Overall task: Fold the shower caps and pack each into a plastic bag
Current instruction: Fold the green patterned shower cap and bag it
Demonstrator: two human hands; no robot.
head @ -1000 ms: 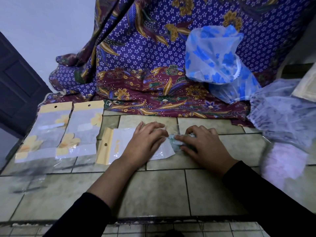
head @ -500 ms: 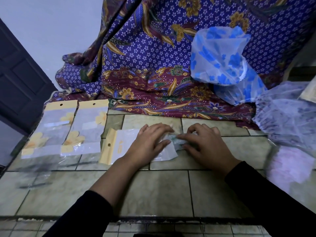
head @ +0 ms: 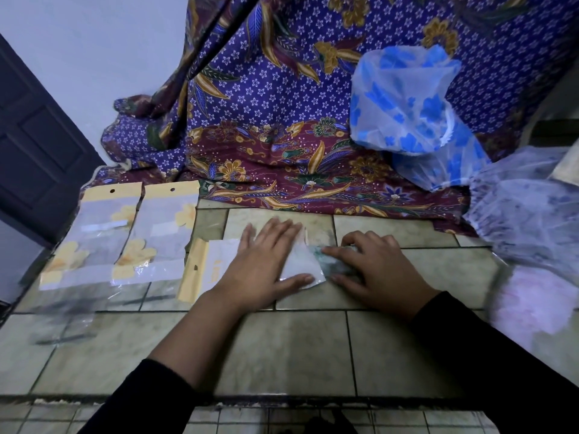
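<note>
A clear plastic bag point(head: 219, 264) with a yellow header lies flat on the tiled counter point(head: 282, 352). My left hand point(head: 263, 264) rests flat on it with fingers spread, pressing it down. At the bag's open right end sits a folded greenish shower cap point(head: 336, 264), partly under my right hand point(head: 372, 267), whose curled fingers grip it at the bag's mouth. How far the cap is inside the bag I cannot tell.
Two packed bags with yellow headers point(head: 103, 236) point(head: 159, 233) lie at the left. A blue flowered cap point(head: 404, 108) leans on the batik cloth point(head: 266, 120) behind. Purple-patterned point(head: 526, 220) and pink point(head: 535, 302) caps pile at the right. A dark door point(head: 34, 145) stands left.
My left hand has flattened and spread its fingers over the bag. My right hand stays on the folded cap at the bag's mouth. The camera view shifted slightly.
</note>
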